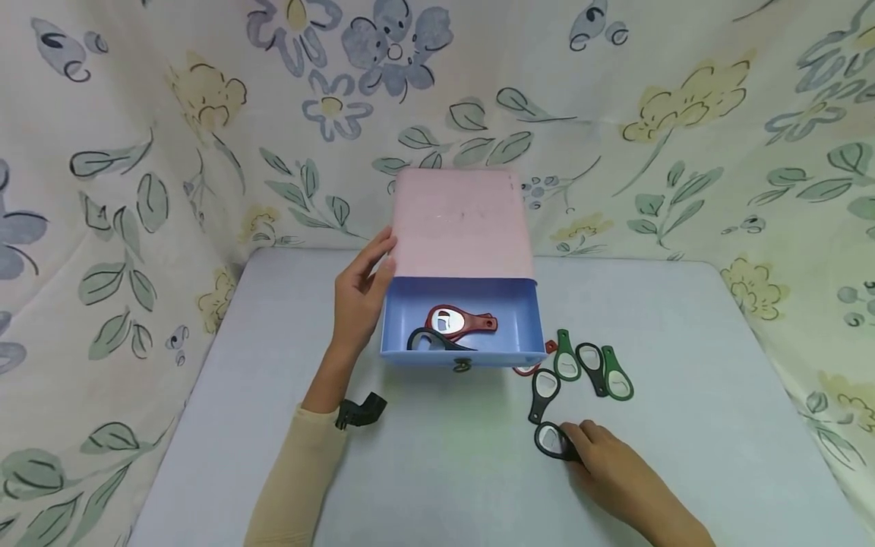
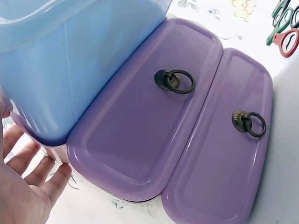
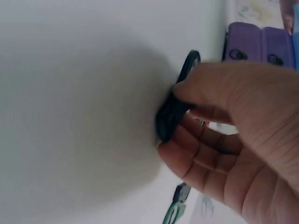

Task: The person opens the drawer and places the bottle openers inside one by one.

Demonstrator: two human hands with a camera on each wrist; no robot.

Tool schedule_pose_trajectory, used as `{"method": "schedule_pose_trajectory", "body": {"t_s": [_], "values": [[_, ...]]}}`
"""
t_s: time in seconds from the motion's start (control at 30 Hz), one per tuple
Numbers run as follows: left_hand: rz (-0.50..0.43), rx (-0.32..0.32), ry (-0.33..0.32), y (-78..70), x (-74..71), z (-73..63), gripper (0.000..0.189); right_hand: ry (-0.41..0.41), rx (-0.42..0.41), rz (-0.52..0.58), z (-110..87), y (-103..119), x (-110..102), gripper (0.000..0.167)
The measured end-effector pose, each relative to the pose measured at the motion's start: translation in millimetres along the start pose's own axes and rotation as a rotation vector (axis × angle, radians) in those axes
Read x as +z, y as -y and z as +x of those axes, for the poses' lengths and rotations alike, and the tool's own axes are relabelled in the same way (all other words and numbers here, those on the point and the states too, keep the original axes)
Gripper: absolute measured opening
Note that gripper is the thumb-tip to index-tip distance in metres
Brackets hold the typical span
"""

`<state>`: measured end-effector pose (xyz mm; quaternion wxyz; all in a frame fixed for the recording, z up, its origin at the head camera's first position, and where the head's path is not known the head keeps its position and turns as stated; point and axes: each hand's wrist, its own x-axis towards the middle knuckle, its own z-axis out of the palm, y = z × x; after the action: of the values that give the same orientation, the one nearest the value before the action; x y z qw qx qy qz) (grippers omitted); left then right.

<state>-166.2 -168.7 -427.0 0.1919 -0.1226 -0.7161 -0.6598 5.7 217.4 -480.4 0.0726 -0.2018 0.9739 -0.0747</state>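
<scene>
My right hand [image 1: 615, 475] pinches the handle of a black bottle opener [image 1: 549, 441] over the tabletop; its round head points left. In the right wrist view the thumb lies on one side of this black opener [image 3: 174, 107], fingertips on the other. My left hand [image 1: 360, 292] rests with extended fingers against the left side of a small chest with a pink top [image 1: 461, 220]. Its blue top drawer [image 1: 462, 358] is pulled out and contains a red bottle opener [image 1: 461, 322] and a black one [image 1: 437, 342], partly hidden by the front wall.
Right of the chest lie green openers [image 1: 566, 357], black ones [image 1: 544, 393] and a partly covered red one [image 1: 551, 346]. Two purple drawers [image 2: 135, 126] with ring pulls are closed below the blue one. A floral cloth [image 1: 465, 91] hangs behind the white table [image 1: 424, 471].
</scene>
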Motion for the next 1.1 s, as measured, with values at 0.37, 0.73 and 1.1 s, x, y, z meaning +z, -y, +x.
{"method": "schedule_pose_trajectory", "body": {"t_s": [0.37,0.73,1.1], "values": [[-0.011,-0.007,0.009,-0.2,4.8,0.2,0.038,-0.229,-0.123,0.051,7.3,-1,17,0.055],[-0.032,-0.017,-0.004,-5.1,5.2,1.0,0.037,-0.109,-0.011,0.160,12.5,5,13,0.048],[-0.020,-0.002,-0.017,-2.4,1.8,1.4,0.036,-0.030,0.012,0.047,19.5,18,1,0.048]]}}
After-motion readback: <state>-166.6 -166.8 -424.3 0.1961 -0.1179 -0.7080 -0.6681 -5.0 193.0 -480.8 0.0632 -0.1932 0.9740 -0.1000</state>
